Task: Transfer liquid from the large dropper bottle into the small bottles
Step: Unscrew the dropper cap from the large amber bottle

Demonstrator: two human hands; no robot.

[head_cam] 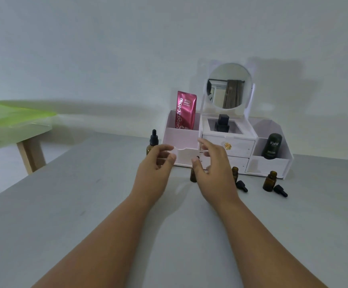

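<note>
A green-topped table (13,119) on a pale wooden leg is seen at far left, beyond the smooth grey worktop (86,204). The large dropper bottle (152,142), round amber glass with a black rubber bulb, is stood upright just behind the left hand (156,165). That hand's fingers (166,148) are loosely curled and released, with nothing grasped. A pink foil sachet (186,110) is propped in the left bin of a white plastic organiser (181,138). Between the hands a small bottle (193,176) of amber glass is stood. The right hand (212,165) is held just above it with fingers (208,145) spread and slack; contact cannot be made out through the blur. A round mirror (229,86) is set above a square black-capped bottle (222,122). Further right, a second small bottle (235,172) and a third small bottle (270,181) are stood uncapped. A black dropper cap (241,186) is laid beside the second and another cap (280,190) beside the third. A dark rounded container (271,146) is kept in the right bin.
</note>
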